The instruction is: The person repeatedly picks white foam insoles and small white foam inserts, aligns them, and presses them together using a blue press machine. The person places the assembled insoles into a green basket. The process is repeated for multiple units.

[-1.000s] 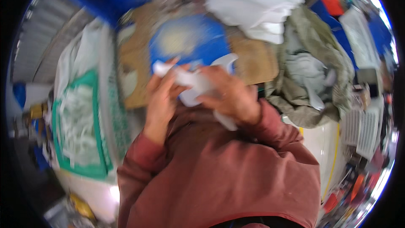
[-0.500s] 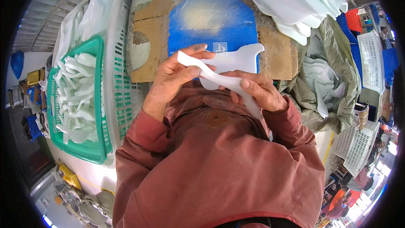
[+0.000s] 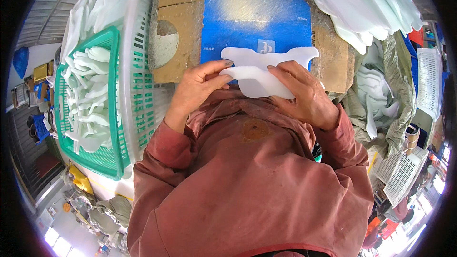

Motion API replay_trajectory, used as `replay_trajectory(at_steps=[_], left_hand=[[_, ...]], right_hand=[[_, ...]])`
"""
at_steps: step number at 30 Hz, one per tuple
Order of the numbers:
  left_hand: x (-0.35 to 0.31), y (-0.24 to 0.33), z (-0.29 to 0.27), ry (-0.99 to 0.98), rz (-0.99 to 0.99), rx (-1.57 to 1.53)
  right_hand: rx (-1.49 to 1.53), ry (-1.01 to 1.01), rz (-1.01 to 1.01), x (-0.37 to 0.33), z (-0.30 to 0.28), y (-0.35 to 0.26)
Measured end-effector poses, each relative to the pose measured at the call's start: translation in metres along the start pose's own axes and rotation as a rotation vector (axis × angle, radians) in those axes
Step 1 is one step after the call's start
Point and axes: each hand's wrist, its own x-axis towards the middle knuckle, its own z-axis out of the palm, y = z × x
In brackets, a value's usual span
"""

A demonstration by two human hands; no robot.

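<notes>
My left hand [image 3: 202,88] pinches the near-left end of a narrow, wavy white piece [image 3: 247,73] between thumb and fingers. My right hand [image 3: 304,93] is closed around its other end, which the fingers mostly hide. The piece looks smooth and lies nearly level above the front edge of the work surface. Behind and beneath it is a wider, flat white piece [image 3: 271,58] with a flared right corner, on a blue sheet [image 3: 257,19]. What these white pieces are, I cannot tell.
A green basket [image 3: 118,114] of small white curved pieces stands at left against a larger white crate [image 3: 138,66]. Stacked white sheet-like pieces [image 3: 366,4] lie at the far right. Below them, an olive sack [image 3: 400,100] holds more. Worn cardboard [image 3: 188,28] surrounds the blue sheet.
The narrow white piece has turned from a slanting to a nearly level position. My left hand has lowered slightly, and my right hand has moved up over the piece. The whole view has shifted somewhat.
</notes>
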Motion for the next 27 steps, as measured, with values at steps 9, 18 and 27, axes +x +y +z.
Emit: replay_trajectory(at_steps=[9,18,27], left_hand=[[0.014,-0.014,0.001,0.132,0.054,-0.023],[0.038,-0.023,0.009,0.396,0.406,0.616],[0.053,-0.029,0.013,0.455,0.494,0.843]], right_hand=[[0.020,-0.046,-0.002,0.015,0.010,0.016],[-0.097,-0.075,-0.010,0.032,0.016,0.026],[-0.126,-0.086,0.006,0.039,0.024,0.035]])
